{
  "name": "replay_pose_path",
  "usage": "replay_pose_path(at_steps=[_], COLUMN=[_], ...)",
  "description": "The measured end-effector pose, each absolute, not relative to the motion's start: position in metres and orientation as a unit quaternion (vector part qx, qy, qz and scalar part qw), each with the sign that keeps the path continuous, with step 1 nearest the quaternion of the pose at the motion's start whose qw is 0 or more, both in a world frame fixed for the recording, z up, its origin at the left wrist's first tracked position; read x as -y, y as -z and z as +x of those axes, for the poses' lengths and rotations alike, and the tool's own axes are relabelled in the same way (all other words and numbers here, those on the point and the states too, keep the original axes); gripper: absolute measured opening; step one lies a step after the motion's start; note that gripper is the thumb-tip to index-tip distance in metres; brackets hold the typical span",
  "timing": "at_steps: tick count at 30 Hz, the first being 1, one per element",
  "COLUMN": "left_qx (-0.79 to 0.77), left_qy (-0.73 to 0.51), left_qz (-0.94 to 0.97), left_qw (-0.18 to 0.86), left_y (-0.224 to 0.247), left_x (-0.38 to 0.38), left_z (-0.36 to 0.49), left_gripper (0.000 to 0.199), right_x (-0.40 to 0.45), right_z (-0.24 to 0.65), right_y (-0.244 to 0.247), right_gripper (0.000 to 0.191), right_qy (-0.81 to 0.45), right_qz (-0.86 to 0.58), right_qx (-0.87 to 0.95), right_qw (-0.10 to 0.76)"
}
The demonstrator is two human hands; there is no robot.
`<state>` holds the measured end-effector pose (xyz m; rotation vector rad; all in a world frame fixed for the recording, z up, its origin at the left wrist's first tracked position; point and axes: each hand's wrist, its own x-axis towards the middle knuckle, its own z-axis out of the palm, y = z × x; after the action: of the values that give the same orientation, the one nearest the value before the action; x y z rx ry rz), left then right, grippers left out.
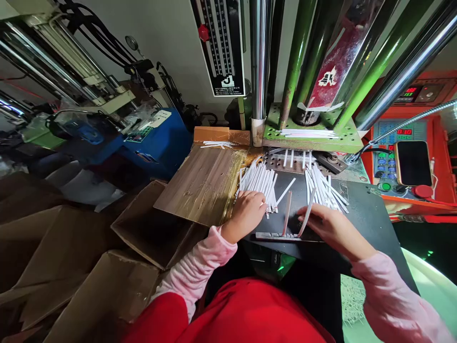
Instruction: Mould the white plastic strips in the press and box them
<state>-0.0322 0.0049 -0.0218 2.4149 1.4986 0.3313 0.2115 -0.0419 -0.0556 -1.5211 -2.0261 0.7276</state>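
Across a black work mat [364,214] at the foot of a green press, two bare hands sit among narrow white strips. The left hand [246,214] rests on the near end of a fanned pile of white strips [259,183], its fingers curled over them, though whether they grip anything cannot be told. The right hand [333,226] reaches leftward, its fingers bent beside a slanted white strip [307,212]; they appear to touch it, but a firm grasp cannot be confirmed. A second slanted strip [286,213] stands just left of that one, and both rise from a toothed metal bar [276,235] near the mat's near edge. Another fanned pile of strips [323,188] lies beyond the right hand. Pink sleeves [193,267] cover both forearms. To the left lie a wood-grain board [202,183] and open cardboard boxes [150,224]. Farther off, more strips [309,133] lie on the press's green base plate [346,140]. To the right, a smartphone [413,163] rests on an orange-framed control panel [387,152].
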Motion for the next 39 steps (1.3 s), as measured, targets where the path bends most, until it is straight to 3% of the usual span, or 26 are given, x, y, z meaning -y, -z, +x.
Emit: replay_pose_path(at_steps=[4,9,12,17,20,27,30,36,39], left_qx=[-0.551,-0.567,-0.583,-0.501,-0.439,-0.478,-0.488,-0.534,-0.533], left_qy=[-0.042,-0.036,-0.069,-0.214,-0.244,-0.275,-0.323,-0.402,-0.367], left_qz=[0.832,0.820,0.793,0.722,0.690,0.724,0.678,0.592,0.611], left_qw=[0.039,0.071,0.165,0.426,0.520,0.414,0.445,0.450,0.456], left_y=[0.026,0.024,0.021,0.031,0.039,0.038,0.038,0.045,0.043], left_x=[-0.007,-0.018,-0.031,-0.037,-0.033,-0.025,-0.022,-0.021,-0.010], left_z=[-0.016,-0.019,-0.030,-0.031,-0.022,-0.026,-0.035,-0.060,-0.064], left_gripper=[0.020,0.014,0.011,0.021,0.022,0.031,0.032,0.008,0.008], right_x=[0.002,-0.019,-0.017,-0.007,-0.005,0.004,0.016,0.052,0.068], right_z=[0.182,0.163,0.170,0.173,0.169,0.185,0.199,0.223,0.227], right_y=[0.062,0.074,0.072,0.056,0.050,0.052,0.049,0.041,0.043], right_gripper=[0.030,0.038,0.037,0.041,0.045,0.054,0.056,0.052,0.044], right_qy=[-0.258,-0.252,-0.307,-0.552,-0.582,-0.501,-0.471,-0.545,-0.519], right_qz=[-0.572,-0.581,-0.555,-0.471,-0.462,-0.557,-0.596,-0.541,-0.534], right_qx=[0.753,0.744,0.735,0.610,0.579,0.590,0.594,0.564,0.608], right_qw=[0.198,0.215,0.241,0.317,0.335,0.302,0.265,0.305,0.277])
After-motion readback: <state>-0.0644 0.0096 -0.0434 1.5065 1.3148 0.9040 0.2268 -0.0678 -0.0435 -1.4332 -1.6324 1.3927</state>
